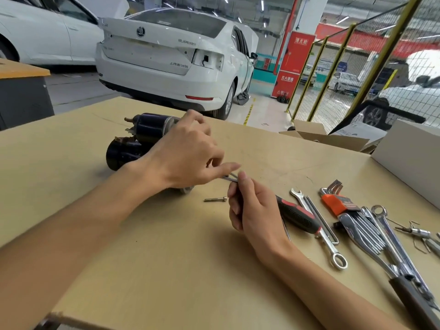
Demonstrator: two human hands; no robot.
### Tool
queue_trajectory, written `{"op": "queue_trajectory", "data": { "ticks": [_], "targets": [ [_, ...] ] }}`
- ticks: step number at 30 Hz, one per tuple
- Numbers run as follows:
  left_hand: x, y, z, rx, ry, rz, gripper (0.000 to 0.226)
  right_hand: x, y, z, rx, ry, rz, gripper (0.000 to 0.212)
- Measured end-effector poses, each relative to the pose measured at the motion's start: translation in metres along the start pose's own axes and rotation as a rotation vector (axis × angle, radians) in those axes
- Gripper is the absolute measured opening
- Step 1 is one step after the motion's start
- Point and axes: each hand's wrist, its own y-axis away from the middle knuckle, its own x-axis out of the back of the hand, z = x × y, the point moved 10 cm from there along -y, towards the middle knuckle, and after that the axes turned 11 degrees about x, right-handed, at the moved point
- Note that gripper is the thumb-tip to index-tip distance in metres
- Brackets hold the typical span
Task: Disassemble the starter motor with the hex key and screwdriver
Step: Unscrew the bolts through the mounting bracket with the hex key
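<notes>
Starter motor (pixel 133 141) lay on its side on the far left of the worktop (pixel 166 270), black body largely whole, partly hidden behind the left hand (pixel 188 156). One long bolt (pixel 215 199) already out, lying loose just near of the motor. Second slim metal piece (pixel 229 177), either another bolt or the hex key, pinched between both hands; which, impossible to tell. Left hand: fingers closed on its far end. Right hand (pixel 252 210): grip clamped on the near end, something dark also tucked in the palm. Judged early in the job: fasteners coming out, housings not yet parted. To the right, untouched: red-and-black screwdriver (pixel 297 216), spanners (pixel 316 229), orange hex key set (pixel 335 201). Farther right, a cardboard box (pixel 409 158).
</notes>
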Motion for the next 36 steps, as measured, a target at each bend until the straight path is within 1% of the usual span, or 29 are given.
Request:
{"op": "queue_trajectory", "data": {
  "ticks": [2,4,8,10,14,16,20,22,25,29,31,33,36],
  "targets": [
    [0.004,0.012,0.004,-0.122,0.053,0.062,0.059,0.000,0.000,0.002,-0.009,-0.008,0.005,0.044],
    [0.006,0.022,0.004,-0.176,0.098,0.104,0.051,0.001,0.000,0.004,-0.023,-0.032,0.016,0.043],
    [0.015,0.025,0.004,-0.117,0.272,0.205,0.031,0.003,-0.002,0.005,-0.031,-0.041,0.037,0.044],
    [0.016,0.025,0.003,-0.106,0.291,0.228,0.026,0.004,-0.003,0.005,-0.035,-0.035,0.039,0.044],
    [0.015,0.026,0.002,-0.133,0.336,0.178,0.024,0.004,-0.003,0.005,-0.034,-0.031,0.043,0.045],
    [0.014,0.027,0.002,-0.126,0.331,0.185,0.022,0.006,-0.003,0.006,-0.038,-0.031,0.055,0.043],
    [0.016,0.030,-0.001,-0.075,0.327,0.275,0.022,0.010,-0.005,0.005,-0.031,-0.019,0.062,0.022],
    [0.017,0.031,-0.001,-0.070,0.337,0.292,0.022,0.012,-0.005,0.005,-0.029,0.016,0.062,0.026],
    [0.016,0.030,0.000,-0.079,0.338,0.259,0.023,0.012,-0.005,0.007,-0.045,0.033,0.060,0.038],
    [0.016,0.028,0.000,-0.088,0.316,0.222,0.025,0.010,-0.004,0.008,-0.062,0.034,0.046,0.044],
    [0.016,0.029,0.000,-0.081,0.283,0.249,0.025,0.009,-0.004,0.010,-0.076,0.030,0.043,0.044],
    [0.019,0.031,-0.001,-0.056,0.237,0.306,0.026,0.008,-0.004,0.011,-0.097,0.025,0.048,0.041],
    [0.022,0.034,-0.001,-0.059,0.235,0.353,0.024,0.009,-0.003,0.013,-0.114,0.031,0.047,0.037]
  ]
}}
